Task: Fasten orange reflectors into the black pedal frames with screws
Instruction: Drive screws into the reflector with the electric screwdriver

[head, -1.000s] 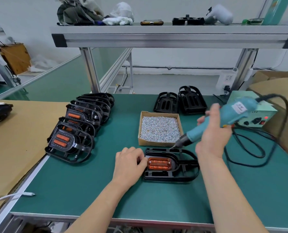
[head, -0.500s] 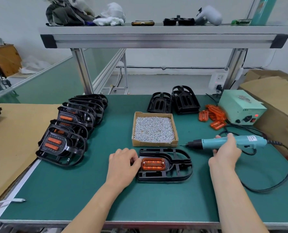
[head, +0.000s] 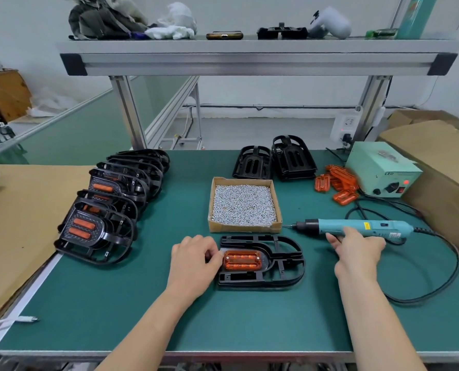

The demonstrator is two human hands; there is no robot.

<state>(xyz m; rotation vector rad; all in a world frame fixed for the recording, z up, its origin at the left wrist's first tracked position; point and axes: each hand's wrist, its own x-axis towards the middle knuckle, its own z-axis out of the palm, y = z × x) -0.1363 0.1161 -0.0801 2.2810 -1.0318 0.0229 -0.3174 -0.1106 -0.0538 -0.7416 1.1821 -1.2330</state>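
Observation:
A black pedal frame (head: 284, 263) lies flat on the green mat with an orange reflector (head: 241, 259) seated in it; two screw heads show on the reflector. My left hand (head: 193, 261) holds the frame's left end, fingers curled, thumb by the reflector's edge. The teal electric screwdriver (head: 367, 226) lies on the mat, its tip pointing left toward the cardboard box of screws (head: 244, 228). My right hand (head: 356, 247) rests against the screwdriver's near side with loose fingers. Loose orange reflectors (head: 338, 183) are piled at the back right.
A row of pedal frames with reflectors (head: 110, 204) leans along the left. Two stacks of bare black frames (head: 252, 163) stand behind the screw box. The green power unit (head: 381, 167) and its black cable (head: 437, 285) occupy the right, beside cardboard boxes (head: 442, 167).
My right hand swung the screwdriver away from the pedal, lowered it to the right and laid it on the mat, loosening its grip. My left hand stayed on the frame.

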